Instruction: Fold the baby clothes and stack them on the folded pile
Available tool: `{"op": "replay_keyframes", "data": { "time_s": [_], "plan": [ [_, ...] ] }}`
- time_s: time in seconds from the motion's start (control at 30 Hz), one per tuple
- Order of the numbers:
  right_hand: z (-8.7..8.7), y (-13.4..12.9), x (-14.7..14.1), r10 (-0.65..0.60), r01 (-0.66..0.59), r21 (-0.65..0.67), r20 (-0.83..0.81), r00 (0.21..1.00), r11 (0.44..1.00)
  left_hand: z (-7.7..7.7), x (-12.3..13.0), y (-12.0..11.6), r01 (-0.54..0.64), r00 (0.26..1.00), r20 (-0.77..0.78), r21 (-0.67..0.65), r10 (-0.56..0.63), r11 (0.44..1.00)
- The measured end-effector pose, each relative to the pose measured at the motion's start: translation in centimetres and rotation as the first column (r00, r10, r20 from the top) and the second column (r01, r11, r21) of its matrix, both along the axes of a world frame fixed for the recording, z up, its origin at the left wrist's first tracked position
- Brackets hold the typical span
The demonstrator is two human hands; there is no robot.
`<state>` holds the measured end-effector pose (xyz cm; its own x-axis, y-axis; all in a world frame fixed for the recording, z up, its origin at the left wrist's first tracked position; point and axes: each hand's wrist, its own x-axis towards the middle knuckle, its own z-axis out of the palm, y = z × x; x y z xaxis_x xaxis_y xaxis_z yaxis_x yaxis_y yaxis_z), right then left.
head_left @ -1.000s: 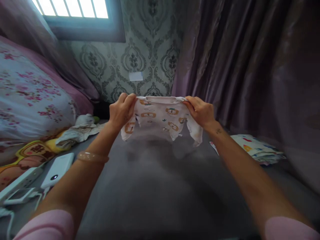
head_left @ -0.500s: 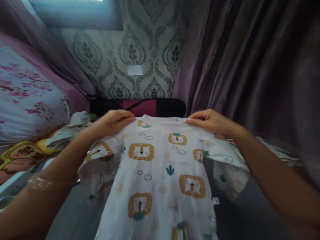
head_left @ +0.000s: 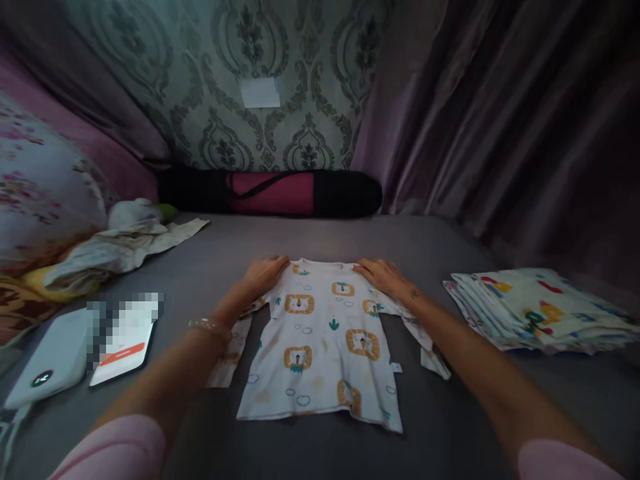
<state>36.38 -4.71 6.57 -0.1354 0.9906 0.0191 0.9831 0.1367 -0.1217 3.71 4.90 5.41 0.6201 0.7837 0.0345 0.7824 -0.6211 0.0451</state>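
A small white long-sleeved shirt (head_left: 320,333) printed with lion faces lies spread on the grey bed surface (head_left: 320,233), its collar away from me and its hem towards me. My left hand (head_left: 267,272) grips the left shoulder beside the collar, fingers closed on the fabric. At the opposite shoulder my right hand (head_left: 384,275) pinches the cloth the same way. Both sleeves run out and down under my forearms, partly hidden by them. A small white tag sticks out from the right side seam.
Folded patterned clothes (head_left: 540,310) are stacked on the right. To the left lie a phone (head_left: 125,340), a white device (head_left: 53,357) with a cable, and crumpled cloth (head_left: 125,247). A black and maroon rolled bag (head_left: 273,193) lies along the wall.
The shirt has come down from being held up in front of me and now lies on the bed. Both hands lowered with it, still gripping its shoulders. My view has tilted down.
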Motion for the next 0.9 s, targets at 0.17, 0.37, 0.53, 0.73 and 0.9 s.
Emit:
{"op": "replay_keyframes", "data": {
  "time_s": [0.17,0.37,0.53,0.73,0.9],
  "plan": [
    [-0.5,2.5,-0.2,-0.003,0.006,-0.022,0.122,0.993,1.0,-0.3,0.1,2.6,-0.031,0.997,-0.063,0.016,0.032,0.999],
    [0.3,6.1,-0.5,-0.04,0.046,-0.033,0.167,0.985,0.998,0.7,0.9,5.7,-0.039,0.996,-0.073,0.05,0.043,0.998],
    [0.1,6.5,-3.0,-0.167,0.142,0.128,0.217,0.962,0.982,1.6,2.8,5.2,-0.174,0.981,-0.057,0.148,0.184,0.974],
    [-2.8,5.0,-6.6,0.013,-0.018,0.129,0.037,0.999,0.991,-0.9,4.0,2.2,0.079,0.993,0.082,0.026,-0.08,0.997],
    [-4.6,5.5,-7.2,-0.036,0.036,-0.008,-0.096,0.995,0.999,-3.8,3.7,2.0,0.052,0.998,0.038,-0.024,-0.051,0.998]
  ]
}}
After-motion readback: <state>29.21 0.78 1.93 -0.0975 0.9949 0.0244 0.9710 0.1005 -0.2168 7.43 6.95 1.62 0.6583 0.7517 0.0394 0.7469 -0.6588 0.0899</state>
